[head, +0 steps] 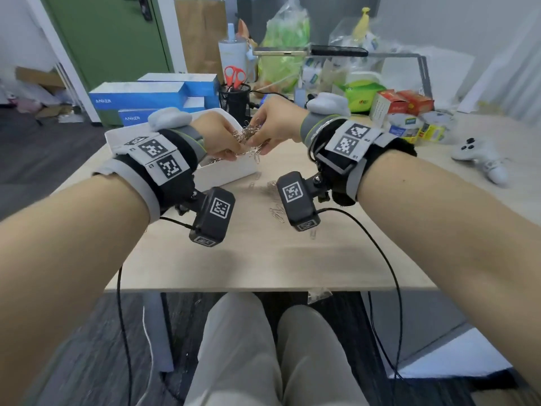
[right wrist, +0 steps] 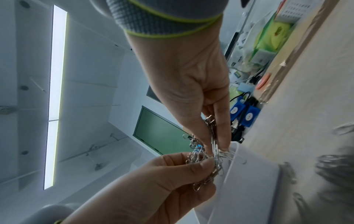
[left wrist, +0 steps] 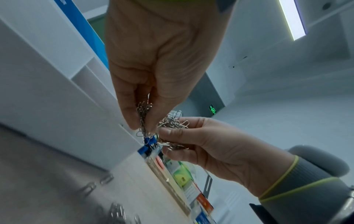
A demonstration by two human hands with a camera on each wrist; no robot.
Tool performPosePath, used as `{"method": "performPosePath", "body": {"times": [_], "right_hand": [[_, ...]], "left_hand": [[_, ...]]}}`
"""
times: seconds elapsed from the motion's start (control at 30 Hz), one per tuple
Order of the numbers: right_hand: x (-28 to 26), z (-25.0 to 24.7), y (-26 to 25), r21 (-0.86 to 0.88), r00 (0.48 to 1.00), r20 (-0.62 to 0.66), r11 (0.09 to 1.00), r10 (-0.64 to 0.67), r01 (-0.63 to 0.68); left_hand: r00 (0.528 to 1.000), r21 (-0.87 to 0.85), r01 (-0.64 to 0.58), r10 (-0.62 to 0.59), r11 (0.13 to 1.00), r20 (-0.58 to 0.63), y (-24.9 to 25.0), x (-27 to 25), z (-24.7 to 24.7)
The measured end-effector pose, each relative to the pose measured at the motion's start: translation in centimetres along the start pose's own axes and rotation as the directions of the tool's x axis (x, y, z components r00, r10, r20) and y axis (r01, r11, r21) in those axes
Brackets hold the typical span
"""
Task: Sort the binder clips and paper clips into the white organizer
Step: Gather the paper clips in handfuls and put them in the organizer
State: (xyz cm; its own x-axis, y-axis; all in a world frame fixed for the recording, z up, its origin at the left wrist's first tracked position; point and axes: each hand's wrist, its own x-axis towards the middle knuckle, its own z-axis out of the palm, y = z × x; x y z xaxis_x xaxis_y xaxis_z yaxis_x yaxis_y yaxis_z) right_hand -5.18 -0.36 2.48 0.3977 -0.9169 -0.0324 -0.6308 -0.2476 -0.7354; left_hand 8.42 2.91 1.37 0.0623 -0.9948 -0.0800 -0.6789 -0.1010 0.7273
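**Both hands pinch a tangle of paper clips above the organizer**

In the centre of the head view, slightly above the middle of the frame, the left hand [head: 218, 136] and the right hand [head: 275, 124] meet fingertip to fingertip over the near right corner of the white organizer [head: 231, 171]. Both forearms reach in from the lower corners of the frame, wrists raised off the surface [head: 257, 259], each hand angled downward and inward toward the other.

Between them hangs a tangled bunch of silver paper clips [head: 248, 136]. The left grip is closed: in the left wrist view the thumb and fingers [left wrist: 130, 115] pinch one strand of the clips, which hangs below the fingertips. The right grip is closed too: its thumb and curled fingers [left wrist: 172, 133] hold the other part of the clump from the lower right of that frame. The right wrist view shows the same meeting, the right hand coming down from the top and the left hand up from the bottom, with the clips [right wrist: 208, 159] just beside the organizer's rim [right wrist: 235, 151].

More loose paper clips [head: 276, 213] lie scattered on the surface below the hands, near the centre of the head view. Some clips already lie inside the organizer [head: 212, 162], partly hidden by the left wrist.
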Motion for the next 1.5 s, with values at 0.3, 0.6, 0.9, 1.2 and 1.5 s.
{"method": "performPosePath", "body": {"times": [0.3, 0.6, 0.9, 1.2, 1.5], "right_hand": [[4.6, 2.4, -0.6, -0.027, 1.0, 0.026, 1.0, -0.014, 0.014], [5.1, 3.2, -0.5, -0.075, 0.999, -0.018, 0.996, -0.051, 0.049], [4.5, 3.7, -0.9, -0.091, 0.993, 0.089, 0.992, -0.083, 0.091], [3.4, 3.4, -0.8, -0.246, 0.986, 0.035, 0.955, -0.162, 0.165], [0.5, 1.7, 2.8, -0.341, 0.967, -0.233, 0.94, -0.104, 0.019]], "left_hand": [[0.995, 0.171, 0.094, -0.085, 0.981, -0.056, -1.9, 1.5, -1.8], [0.991, 0.333, 0.074, -0.034, 0.94, -0.126, -1.9, 1.7, -1.8], [0.989, 0.334, 0.102, -0.058, 0.937, -0.139, -2.1, 1.2, -2.1], [0.979, 0.338, 0.167, -0.116, 0.926, -0.166, -1.9, 0.0, -2.0], [0.994, 0.414, 0.099, -0.108, 0.905, -0.003, -0.7, -3.2, 1.6]]}}
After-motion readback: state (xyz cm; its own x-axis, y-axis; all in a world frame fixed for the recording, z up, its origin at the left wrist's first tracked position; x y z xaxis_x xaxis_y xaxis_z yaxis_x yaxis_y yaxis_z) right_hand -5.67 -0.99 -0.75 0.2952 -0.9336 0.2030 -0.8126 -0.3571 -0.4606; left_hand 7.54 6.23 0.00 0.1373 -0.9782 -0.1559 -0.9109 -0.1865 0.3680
